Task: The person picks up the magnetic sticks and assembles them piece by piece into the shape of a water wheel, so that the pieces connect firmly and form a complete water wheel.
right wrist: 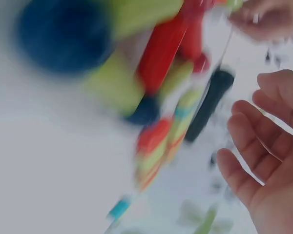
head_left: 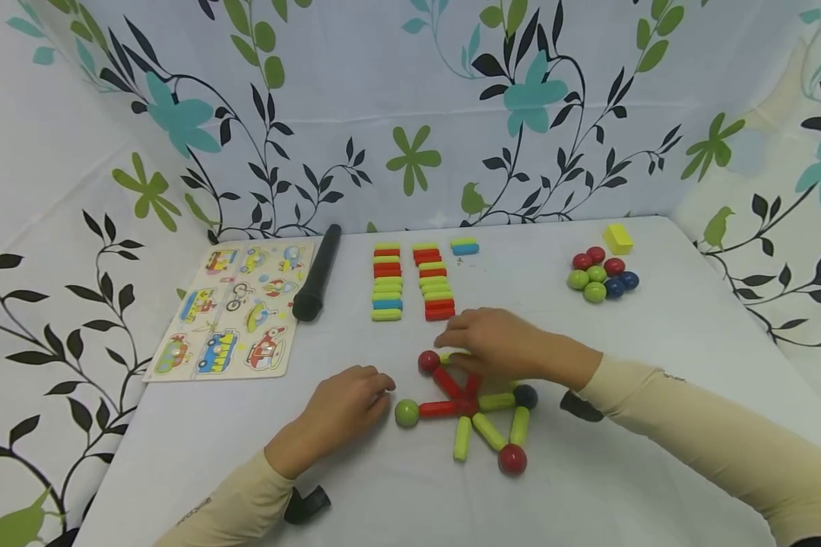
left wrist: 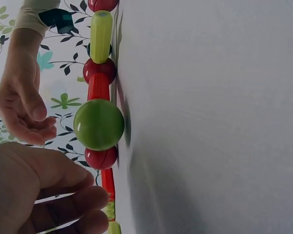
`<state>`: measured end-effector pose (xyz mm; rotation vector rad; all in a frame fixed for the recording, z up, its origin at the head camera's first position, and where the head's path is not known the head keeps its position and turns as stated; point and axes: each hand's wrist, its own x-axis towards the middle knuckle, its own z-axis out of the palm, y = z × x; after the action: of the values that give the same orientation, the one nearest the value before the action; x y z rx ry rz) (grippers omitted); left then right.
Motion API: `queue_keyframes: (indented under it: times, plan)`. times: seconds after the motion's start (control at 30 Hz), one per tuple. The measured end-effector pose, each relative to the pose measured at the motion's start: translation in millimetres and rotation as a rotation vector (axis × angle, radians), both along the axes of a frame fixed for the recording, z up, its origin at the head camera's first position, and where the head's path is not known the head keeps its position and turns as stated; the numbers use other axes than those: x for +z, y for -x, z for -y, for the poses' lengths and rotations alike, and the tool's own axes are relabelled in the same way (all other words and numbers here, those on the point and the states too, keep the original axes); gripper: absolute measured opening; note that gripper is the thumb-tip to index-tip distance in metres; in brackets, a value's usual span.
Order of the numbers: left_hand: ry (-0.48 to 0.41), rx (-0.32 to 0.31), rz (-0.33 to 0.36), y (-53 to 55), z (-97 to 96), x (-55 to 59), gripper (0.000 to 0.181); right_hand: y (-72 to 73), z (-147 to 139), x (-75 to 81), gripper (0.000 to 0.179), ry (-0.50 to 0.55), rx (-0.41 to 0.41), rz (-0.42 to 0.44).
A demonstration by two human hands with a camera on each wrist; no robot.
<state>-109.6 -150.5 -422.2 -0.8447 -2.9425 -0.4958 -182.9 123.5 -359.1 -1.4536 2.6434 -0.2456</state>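
My left hand (head_left: 342,403) is on the white table beside a green ball (head_left: 407,412), fingers loosely bent and holding nothing. In the left wrist view a gap shows between the fingers and that ball. My right hand (head_left: 496,342) hovers over the far side of a flat, star-like figure of sticks and balls; the right wrist view shows its fingers relaxed around nothing. Red sticks (head_left: 438,410) and light green sticks (head_left: 489,431) spread from a central red ball (head_left: 467,406). Outer balls include a red ball (head_left: 513,460) and a dark blue ball (head_left: 525,396). The right hand hides part of the figure.
Two columns of coloured sticks (head_left: 387,282) lie beyond the figure, with a short stack (head_left: 464,246) beside them. Loose balls (head_left: 596,275) and a yellow block (head_left: 618,238) are at the back right. A black microphone (head_left: 318,273) lies by a picture puzzle board (head_left: 229,311).
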Motion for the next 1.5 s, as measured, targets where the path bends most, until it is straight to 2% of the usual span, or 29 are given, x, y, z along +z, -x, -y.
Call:
queue_keyframes:
  times: [0.17,0.33,0.43,0.63,0.83,1.03,1.17,1.37,1.5]
  plan:
    - [-0.052,-0.011,0.001,-1.9,-3.2,2.5,0.017,29.1,-58.1,6.5,0.031,0.074,-0.248,-0.066]
    - [-0.062,-0.076,0.029,-3.1,-5.3,5.1,0.024,58.9,-112.2,3.8,0.032,0.019,-0.496,-0.139]
    - [-0.047,-0.108,0.057,-2.8,-8.2,5.3,0.027,72.6,-137.1,-2.4,0.034,-0.021,-0.597,-0.152]
    - [0.009,-0.136,0.087,-3.4,-15.1,2.8,0.030,88.0,-167.1,-17.1,0.041,-0.039,-0.732,-0.095]
    - [0.026,-0.148,0.075,-4.5,-17.0,2.6,0.029,91.2,-174.7,-21.7,0.040,-0.063,-0.750,-0.064]
    - [0.040,-0.165,0.104,-3.9,-17.2,1.7,0.031,92.1,-163.2,-26.3,0.039,-0.055,-0.689,-0.098]
    - [0.046,-0.172,0.121,-4.1,-16.6,1.2,0.030,103.9,-133.2,-26.3,0.042,-0.079,-0.628,-0.113]
    - [0.057,-0.176,0.137,-5.2,-16.8,0.3,0.032,134.2,-74.4,-29.1,0.044,-0.096,-0.530,-0.042]
    - [0.061,-0.177,0.144,-5.5,-17.7,1.8,0.032,152.1,-43.5,-33.3,0.042,-0.112,-0.481,-0.049]
